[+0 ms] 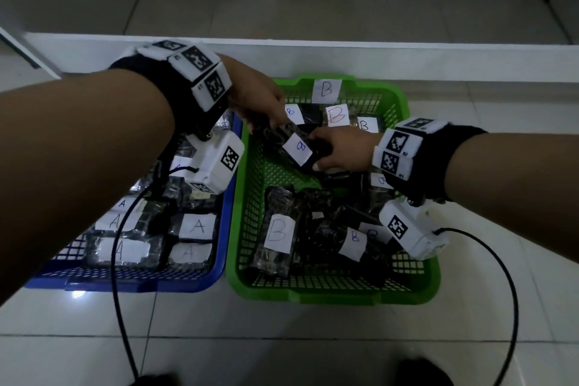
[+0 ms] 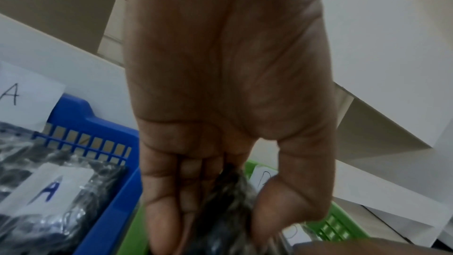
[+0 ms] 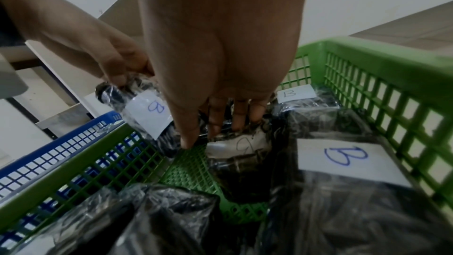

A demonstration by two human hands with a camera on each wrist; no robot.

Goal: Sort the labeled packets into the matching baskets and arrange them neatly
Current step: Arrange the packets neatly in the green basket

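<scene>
Plastic B packet (image 1: 289, 147) is pinched by left hand (image 1: 257, 97) & right hand (image 1: 340, 147) fingers; it could be dropped crooked in green basket (image 1: 404, 110) if slipped.

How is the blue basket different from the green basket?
The blue basket holds packets marked A; the green basket holds packets marked B. The A packets lie in tidy rows; the B packets lie jumbled. Both hands, left hand and right hand, work over the green basket, holding one B packet; neither is over the blue. Both are plastic mesh baskets on the floor.
</scene>
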